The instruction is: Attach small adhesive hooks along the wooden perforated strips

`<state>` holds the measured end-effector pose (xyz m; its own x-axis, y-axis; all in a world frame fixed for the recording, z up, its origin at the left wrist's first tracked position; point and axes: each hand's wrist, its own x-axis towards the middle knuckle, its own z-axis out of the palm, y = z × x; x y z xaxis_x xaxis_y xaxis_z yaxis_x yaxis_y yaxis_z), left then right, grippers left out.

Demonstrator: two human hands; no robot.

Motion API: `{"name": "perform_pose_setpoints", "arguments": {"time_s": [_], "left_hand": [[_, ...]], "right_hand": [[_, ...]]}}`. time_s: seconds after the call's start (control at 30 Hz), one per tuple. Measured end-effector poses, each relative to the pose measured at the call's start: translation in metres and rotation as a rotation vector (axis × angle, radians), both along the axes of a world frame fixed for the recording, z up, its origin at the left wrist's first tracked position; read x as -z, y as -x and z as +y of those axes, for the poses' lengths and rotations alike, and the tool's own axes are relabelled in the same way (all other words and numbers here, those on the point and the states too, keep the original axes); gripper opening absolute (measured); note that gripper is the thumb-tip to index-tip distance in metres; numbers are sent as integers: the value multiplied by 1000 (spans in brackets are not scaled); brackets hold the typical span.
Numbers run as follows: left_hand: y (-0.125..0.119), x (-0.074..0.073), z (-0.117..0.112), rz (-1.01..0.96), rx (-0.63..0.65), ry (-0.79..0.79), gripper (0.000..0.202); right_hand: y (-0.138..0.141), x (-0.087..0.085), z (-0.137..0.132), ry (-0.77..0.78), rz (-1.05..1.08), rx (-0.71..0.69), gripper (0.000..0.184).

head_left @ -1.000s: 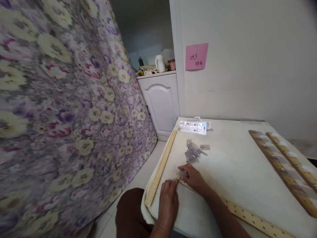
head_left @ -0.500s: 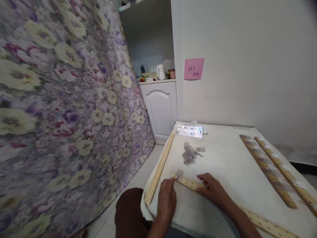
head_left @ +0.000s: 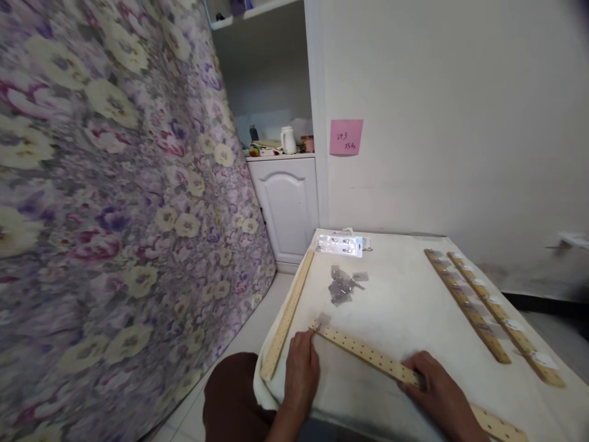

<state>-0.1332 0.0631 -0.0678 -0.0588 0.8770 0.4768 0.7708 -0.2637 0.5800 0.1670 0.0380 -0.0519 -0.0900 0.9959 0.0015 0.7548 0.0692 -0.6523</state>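
Observation:
A pale wooden strip with rows of holes [head_left: 363,352] slants across the near part of the table. My left hand [head_left: 301,371] is closed at the strip's left end, its fingertips pinching the edge. Farther right, my right hand [head_left: 435,390] grips the same strip, thumb and fingers on either side; the hand and wrist cover part of it. At the left end lies a small clear packet [head_left: 324,319], its contents too small to make out. Beyond the strip is a heap of small clear packets [head_left: 343,286].
Another holed strip [head_left: 288,316] lies along the table's left edge. At right are two browner strips [head_left: 467,305] [head_left: 506,319] with packets along them. A clear blister package [head_left: 339,245] rests at the back of the cloth-covered table [head_left: 391,294]. A flowered curtain [head_left: 129,215] hangs left.
My right hand has slid rightward along the strip and now closes around it; before, its fingers were apart near the middle. My left hand stays at the left end. The view has shifted slightly.

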Motion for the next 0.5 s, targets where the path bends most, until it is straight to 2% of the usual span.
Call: {"name": "perform_pose_setpoints", "arguments": {"time_s": [0.2,0.5], "left_hand": [[2,2,1,-20,16,15,27],[5,3,3,-41,30,22,25]], "right_hand": [[12,0,-18,11,-10,71,15],[37,-5,-16,7,-7,140,13]]}}
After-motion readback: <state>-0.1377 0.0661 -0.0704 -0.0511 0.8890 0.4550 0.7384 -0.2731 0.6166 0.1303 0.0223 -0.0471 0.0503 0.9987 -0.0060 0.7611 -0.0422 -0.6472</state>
